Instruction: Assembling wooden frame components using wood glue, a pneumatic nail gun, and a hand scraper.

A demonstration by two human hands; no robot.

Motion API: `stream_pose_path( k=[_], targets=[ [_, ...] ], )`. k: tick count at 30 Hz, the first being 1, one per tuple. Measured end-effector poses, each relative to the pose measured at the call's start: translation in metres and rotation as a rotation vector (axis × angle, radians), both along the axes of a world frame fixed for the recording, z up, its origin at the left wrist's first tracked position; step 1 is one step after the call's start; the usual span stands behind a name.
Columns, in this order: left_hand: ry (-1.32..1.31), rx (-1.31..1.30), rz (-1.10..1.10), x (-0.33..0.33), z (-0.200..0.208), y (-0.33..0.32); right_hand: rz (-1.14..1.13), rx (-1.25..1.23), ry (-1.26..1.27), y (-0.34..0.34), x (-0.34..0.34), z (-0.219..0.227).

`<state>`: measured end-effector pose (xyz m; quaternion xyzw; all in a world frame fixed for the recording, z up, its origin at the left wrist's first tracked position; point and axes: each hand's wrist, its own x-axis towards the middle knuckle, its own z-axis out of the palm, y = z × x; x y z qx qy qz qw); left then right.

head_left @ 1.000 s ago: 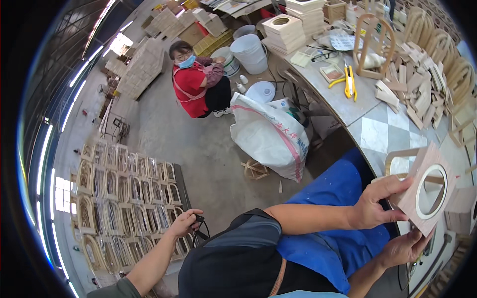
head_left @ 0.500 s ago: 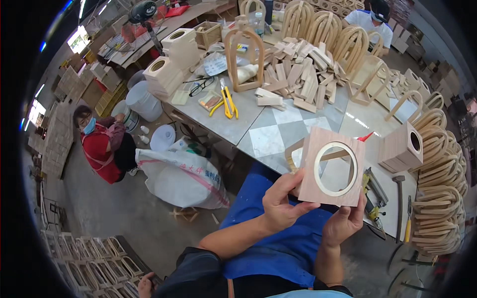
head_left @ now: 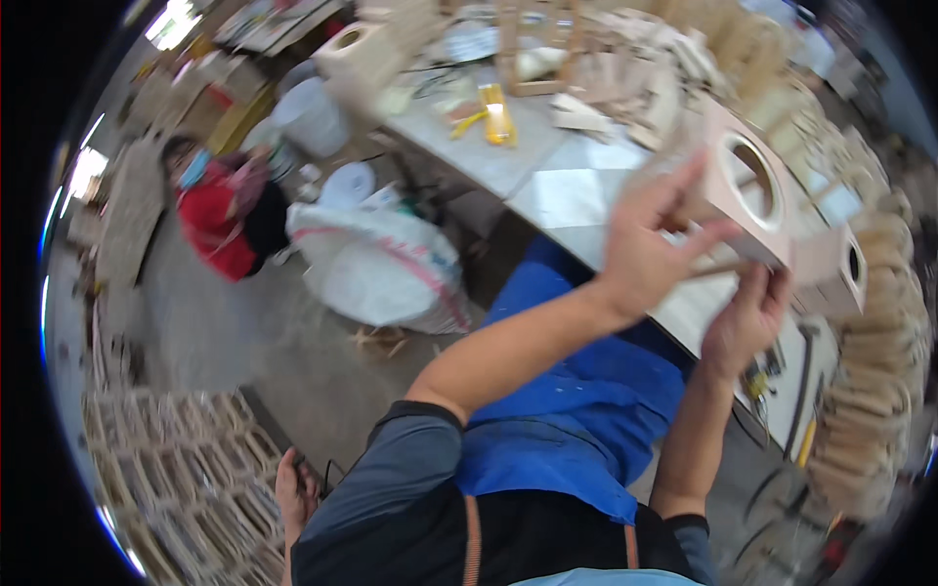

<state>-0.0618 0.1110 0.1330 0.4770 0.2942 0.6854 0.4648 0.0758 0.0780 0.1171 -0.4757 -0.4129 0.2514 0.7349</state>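
Observation:
Both my hands hold a pale wooden box (head_left: 710, 190) with a large round hole, ringed in a lighter colour, in its front panel. My left hand (head_left: 647, 244) grips its left side, the thumb reaching along the lower edge. Beneath the lower right corner, the fingers of my right hand (head_left: 747, 322) are closed on the box. It is lifted over the worktable and turned at a slant, its holed face toward the right. A second wooden box (head_left: 831, 272) with a dark round hole stands on the table just beyond my right hand. Motion blurs the picture.
Yellow-handled pliers (head_left: 496, 117) and a heap of wood pieces (head_left: 625, 73) lie on the table (head_left: 567, 198). A hammer (head_left: 805, 376) rests at the right, beside stacked wooden arches (head_left: 865, 410). A white sack (head_left: 381, 269) and a person in red (head_left: 217, 220) are left; another person's hand (head_left: 296, 493) shows lower left.
My hands have carried the box right and farther over the table, turning its holed face from me toward the right. The whole view has shifted as well.

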Motion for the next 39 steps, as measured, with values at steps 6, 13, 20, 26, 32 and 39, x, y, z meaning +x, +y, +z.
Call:
stream_pose_path(
  k=[6,13,20,26,32,39],
  targets=[
    [-0.053,0.009,0.047,-0.001,0.003,0.013,0.122,-0.047,-0.042,0.003,0.008,0.004],
    [-0.432,-0.11,-0.1,-0.022,-0.02,0.025,0.394,-0.168,-0.306,0.0,0.02,-0.01],
    [-0.248,-0.036,-0.035,-0.031,-0.028,0.021,0.325,-0.114,-0.315,0.001,0.007,-0.03],
    [-0.138,0.037,-0.014,-0.031,-0.043,0.019,0.268,-0.081,-0.275,0.003,-0.001,-0.043],
    [0.08,-0.008,-0.116,-0.041,-0.093,0.015,0.238,-0.047,-0.264,0.004,0.005,-0.044],
    [0.417,-0.063,-0.083,-0.043,-0.048,0.023,0.24,-0.109,-0.159,0.011,-0.002,-0.059]
  ],
)
